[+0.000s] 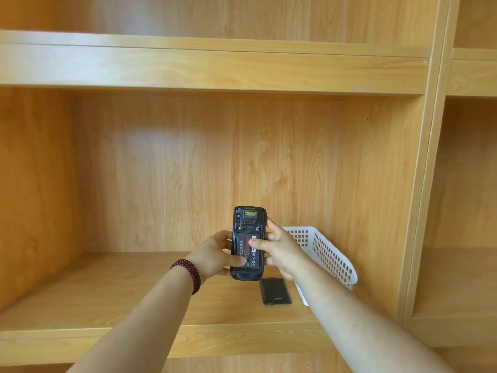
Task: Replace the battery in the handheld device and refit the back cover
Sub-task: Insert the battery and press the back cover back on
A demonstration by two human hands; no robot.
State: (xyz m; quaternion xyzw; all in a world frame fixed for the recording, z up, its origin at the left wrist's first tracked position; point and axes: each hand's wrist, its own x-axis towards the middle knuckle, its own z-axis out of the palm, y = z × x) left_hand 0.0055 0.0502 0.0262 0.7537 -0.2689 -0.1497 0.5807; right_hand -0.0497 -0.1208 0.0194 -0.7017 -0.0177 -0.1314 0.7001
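Observation:
I hold a black handheld device (248,220) upright above the shelf, its open back facing me. A black battery (255,258) with a red and white label sits in its bay. My left hand (215,255) grips the device's left edge, thumb resting on the battery's lower part. My right hand (282,251) holds the right edge, its thumb pressing on the battery's upper part. The black back cover (274,291) lies flat on the shelf just below and right of the device.
A white perforated plastic basket (330,258) stands tilted on the wooden shelf board (107,286) behind my right hand, against the right upright. Another shelf (215,65) runs overhead. A dark red bead bracelet (189,273) circles my left wrist.

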